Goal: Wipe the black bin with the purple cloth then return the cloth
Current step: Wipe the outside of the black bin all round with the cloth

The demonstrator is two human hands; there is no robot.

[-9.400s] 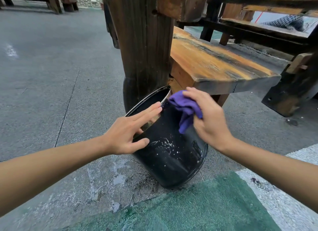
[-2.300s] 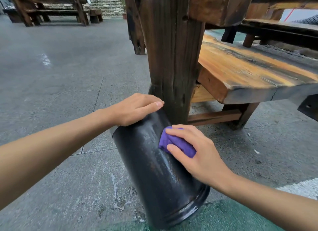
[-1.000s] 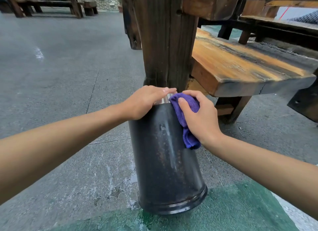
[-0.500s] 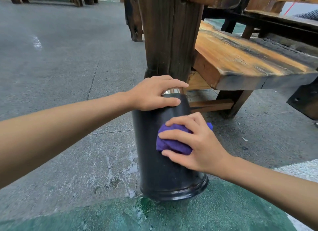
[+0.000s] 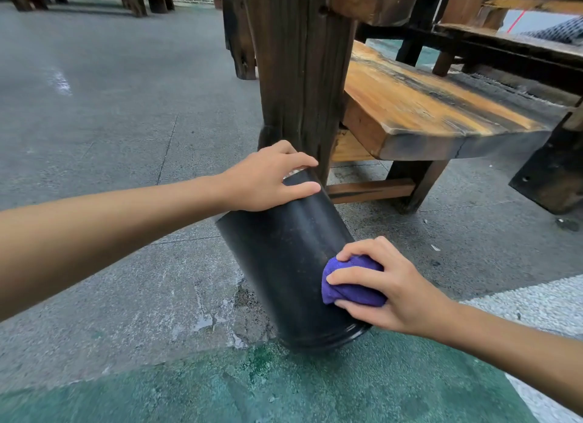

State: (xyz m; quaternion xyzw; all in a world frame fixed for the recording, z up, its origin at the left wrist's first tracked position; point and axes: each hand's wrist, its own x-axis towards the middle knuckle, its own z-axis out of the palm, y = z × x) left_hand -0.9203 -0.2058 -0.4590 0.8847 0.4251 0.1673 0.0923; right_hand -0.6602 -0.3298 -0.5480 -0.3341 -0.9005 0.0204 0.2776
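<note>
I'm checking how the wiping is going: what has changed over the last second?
The right hand slid the cloth down the bin, from the rim to low on its side near the base. The bin went from nearly upright to tilted, its top leaning left. Unchanged: the left hand holds the bin's top, the right hand grips the cloth, and the bin stands by the wooden post.

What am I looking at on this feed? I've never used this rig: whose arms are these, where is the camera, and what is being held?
There is no robot: both arms belong to one person. The single picture comes from a camera worn on their head, looking forward and down. The left hand holds the top of the black bin, which stands tilted on the concrete floor next to a wooden post and a bench. The right hand grips the purple cloth and presses it against the bin's lower side.
</note>
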